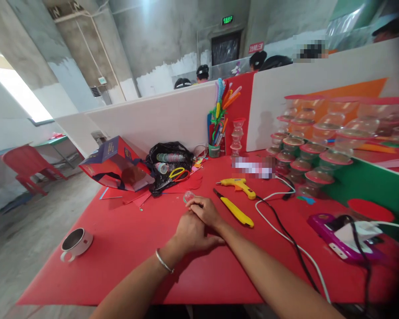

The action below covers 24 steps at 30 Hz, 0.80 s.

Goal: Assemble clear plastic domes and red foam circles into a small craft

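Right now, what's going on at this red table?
A person's right hand rests on top of their left hand above the red table, and I see no tool in them. A small clear plastic piece lies just beyond. A yellow glue gun and yellow cutter lie to the right; a mug stands left.

I see the mug (84,243) near the left edge of the worktop (119,252), the glue gun (238,183) behind the utility knife (236,211).

Window (21,93) at left is overexposed; soft shadows fall on the table (126,248). Right edge is dark, blurred. Patches are pixelated.
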Each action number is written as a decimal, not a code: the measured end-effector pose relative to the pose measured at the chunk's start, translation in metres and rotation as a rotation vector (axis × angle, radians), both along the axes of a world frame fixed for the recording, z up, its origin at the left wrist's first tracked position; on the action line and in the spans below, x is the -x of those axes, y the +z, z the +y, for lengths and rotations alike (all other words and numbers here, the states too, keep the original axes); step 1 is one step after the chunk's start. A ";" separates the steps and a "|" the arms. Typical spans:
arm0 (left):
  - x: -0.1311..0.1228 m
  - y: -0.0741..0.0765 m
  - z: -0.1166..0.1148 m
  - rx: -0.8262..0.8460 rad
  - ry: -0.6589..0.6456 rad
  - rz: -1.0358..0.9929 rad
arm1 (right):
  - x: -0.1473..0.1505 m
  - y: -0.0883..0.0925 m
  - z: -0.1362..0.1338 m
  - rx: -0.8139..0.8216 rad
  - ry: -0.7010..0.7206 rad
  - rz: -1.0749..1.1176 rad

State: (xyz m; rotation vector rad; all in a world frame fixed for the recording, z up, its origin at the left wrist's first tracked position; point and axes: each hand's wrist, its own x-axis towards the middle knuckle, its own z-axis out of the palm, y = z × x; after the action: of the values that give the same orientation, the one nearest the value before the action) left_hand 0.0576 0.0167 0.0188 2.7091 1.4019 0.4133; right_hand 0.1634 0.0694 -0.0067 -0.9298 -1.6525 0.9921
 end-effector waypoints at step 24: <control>0.000 -0.003 0.001 0.026 -0.032 -0.143 | 0.001 0.002 0.000 0.062 -0.046 0.017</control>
State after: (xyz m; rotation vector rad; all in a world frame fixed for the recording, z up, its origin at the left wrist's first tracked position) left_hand 0.0577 0.0173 0.0154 2.6192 1.3162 0.5691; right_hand 0.1621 0.0692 -0.0051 -0.9938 -1.5865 1.0224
